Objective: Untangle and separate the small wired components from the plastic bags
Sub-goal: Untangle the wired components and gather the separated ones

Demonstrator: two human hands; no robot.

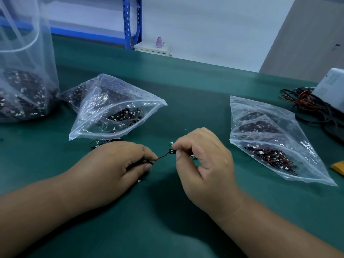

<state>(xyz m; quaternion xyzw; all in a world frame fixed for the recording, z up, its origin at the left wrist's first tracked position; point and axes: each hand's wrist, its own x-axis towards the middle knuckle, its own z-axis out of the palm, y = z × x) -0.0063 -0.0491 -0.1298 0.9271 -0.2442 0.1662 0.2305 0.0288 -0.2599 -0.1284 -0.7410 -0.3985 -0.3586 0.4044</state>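
Observation:
My right hand [202, 157] pinches the small black head of a wired component [171, 151] between thumb and forefinger. Its thin red-black wire [162, 156] runs left into a dark clump of components gripped by my left hand [119, 162]. Both hands hover just above the green table [167, 211] at centre. An open clear zip bag [115, 108] full of components lies behind my left hand. A second zip bag [270, 138] with components lies to the right. A few loose components [104, 142] lie just below the first bag's mouth.
A tall clear plastic bag [24, 77] packed with components stands at the far left. At the right edge sit a white device [331, 86] and a tangle of red and black cables [307, 103]. A yellow object [337, 166] peeks in at the right. Tiny white bits dot the mat.

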